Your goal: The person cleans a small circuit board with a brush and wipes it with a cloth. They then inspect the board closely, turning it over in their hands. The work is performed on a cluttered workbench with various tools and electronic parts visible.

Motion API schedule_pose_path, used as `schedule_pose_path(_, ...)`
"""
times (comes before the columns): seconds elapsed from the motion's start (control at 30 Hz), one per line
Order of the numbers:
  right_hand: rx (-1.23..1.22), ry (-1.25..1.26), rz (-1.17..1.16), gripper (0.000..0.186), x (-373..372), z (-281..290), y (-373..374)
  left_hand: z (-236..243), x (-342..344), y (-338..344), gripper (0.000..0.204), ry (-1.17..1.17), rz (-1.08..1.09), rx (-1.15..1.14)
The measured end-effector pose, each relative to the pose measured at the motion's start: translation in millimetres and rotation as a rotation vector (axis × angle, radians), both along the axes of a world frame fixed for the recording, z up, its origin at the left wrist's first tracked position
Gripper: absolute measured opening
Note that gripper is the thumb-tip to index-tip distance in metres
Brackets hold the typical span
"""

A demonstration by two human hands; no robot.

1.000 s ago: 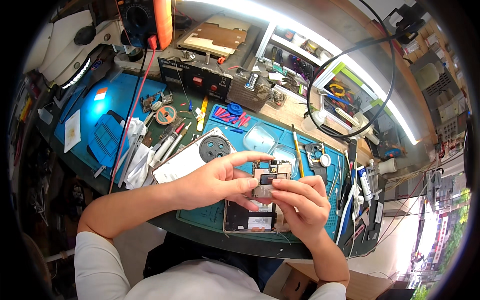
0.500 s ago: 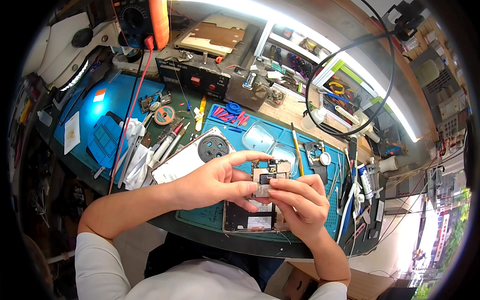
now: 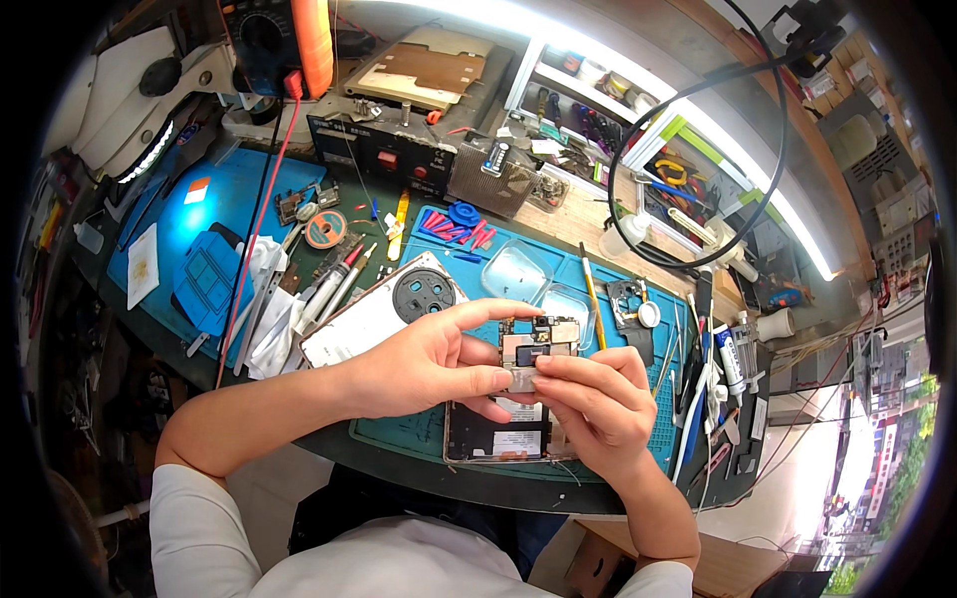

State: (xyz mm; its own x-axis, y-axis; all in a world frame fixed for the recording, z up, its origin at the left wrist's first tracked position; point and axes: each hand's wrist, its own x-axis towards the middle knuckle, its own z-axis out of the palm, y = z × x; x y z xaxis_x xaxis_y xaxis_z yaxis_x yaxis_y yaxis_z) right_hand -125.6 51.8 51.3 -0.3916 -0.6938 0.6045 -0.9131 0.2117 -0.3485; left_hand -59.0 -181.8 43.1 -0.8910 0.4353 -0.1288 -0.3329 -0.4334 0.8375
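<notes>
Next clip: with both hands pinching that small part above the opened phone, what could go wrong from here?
The small circuit board is pinched only by fingertips of the left hand and right hand; it may slip onto the opened phone. Bare skin touches it, so smudges or static seem possible. The loose white back cover lies near the left wrist.

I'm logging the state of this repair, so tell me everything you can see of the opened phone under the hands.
The opened phone lies flat, back cover off, on the green work mat at the bench's near edge. A thin metal frame rims a dark interior with a white label; circuit parts show at its top end. The left hand and right hand meet over its upper half, fingers pinching a small part there.
</notes>
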Motion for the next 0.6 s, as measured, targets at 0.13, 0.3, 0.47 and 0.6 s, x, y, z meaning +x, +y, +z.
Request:
schedule_pose_path(0.13, 0.004, 0.023, 0.001, 0.027, -0.4, 0.2, 0.3, -0.8, -0.1, 0.4, 0.063, 0.01, 0.003, -0.009)
schedule_pose_path(0.3, -0.033, -0.008, -0.015, 0.038, 1.1, -1.4, -0.2, -1.5, -0.2, 0.5, 0.063, 0.01, 0.01, -0.033)
schedule_pose_path(0.47, -0.044, -0.008, 0.016, 0.047, -0.6, -2.5, 1.1, -1.9, -0.2, 0.6, 0.063, -0.001, 0.009, -0.036)
schedule_pose_path(0.6, -0.046, 0.039, 0.003, 0.048, -0.3, -3.0, 0.7, 0.8, 0.2, 0.6, 0.063, -0.005, 0.02, -0.073)
